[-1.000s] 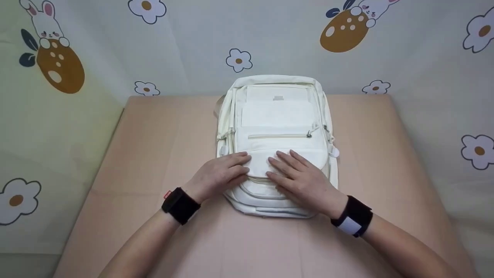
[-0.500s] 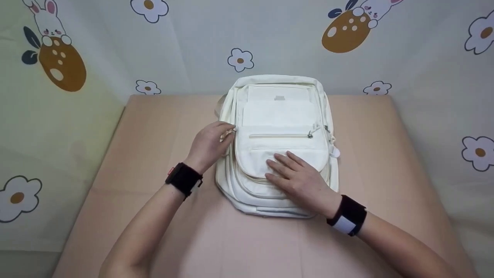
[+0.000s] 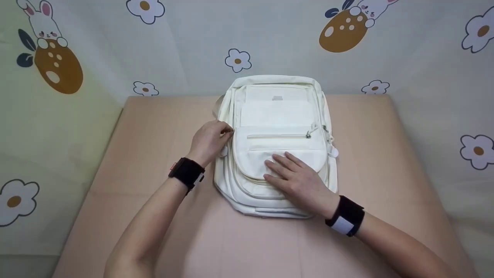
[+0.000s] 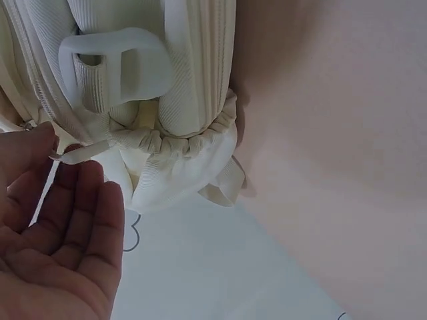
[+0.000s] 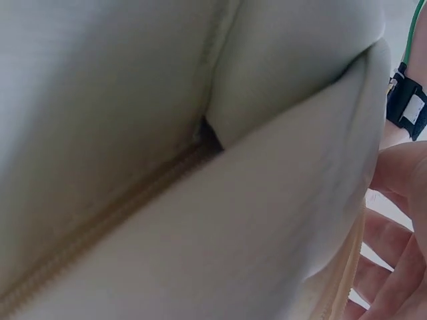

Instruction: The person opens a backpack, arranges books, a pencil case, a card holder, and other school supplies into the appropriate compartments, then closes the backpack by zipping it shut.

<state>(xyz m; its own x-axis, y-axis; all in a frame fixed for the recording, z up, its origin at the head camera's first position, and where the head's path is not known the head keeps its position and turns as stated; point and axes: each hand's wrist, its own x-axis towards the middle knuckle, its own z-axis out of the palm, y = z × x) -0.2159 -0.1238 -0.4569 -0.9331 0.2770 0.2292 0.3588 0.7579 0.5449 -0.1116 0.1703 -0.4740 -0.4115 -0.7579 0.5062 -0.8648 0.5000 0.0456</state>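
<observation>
A cream-white backpack [image 3: 279,112] lies front side up, with its top toward the wall. At its left edge my left hand [image 3: 208,141] pinches a zipper pull between thumb and fingertips. Up close in the left wrist view, a pale fabric tab [image 4: 85,153] shows at those fingertips, beside a small metal slider [image 4: 28,125]. My right hand [image 3: 299,179] rests with spread, straight fingers on the lower front pocket [image 3: 251,164]. The right wrist view looks closely along the bag's fabric and a zipper [image 5: 113,220], with part of the right hand at the edge.
The backpack lies on a table with a peach-pink cover [image 3: 162,116]. A printed cloth [image 3: 193,46] with flowers and rabbits hangs behind and at both sides. On the left side of the bag are a white plastic buckle [image 4: 117,67] and a gathered side pocket [image 4: 177,167].
My left hand has moved from the lower front pocket up to the bag's left edge and taken hold of the zipper pull there. The right hand has stayed nearly in place on the pocket.
</observation>
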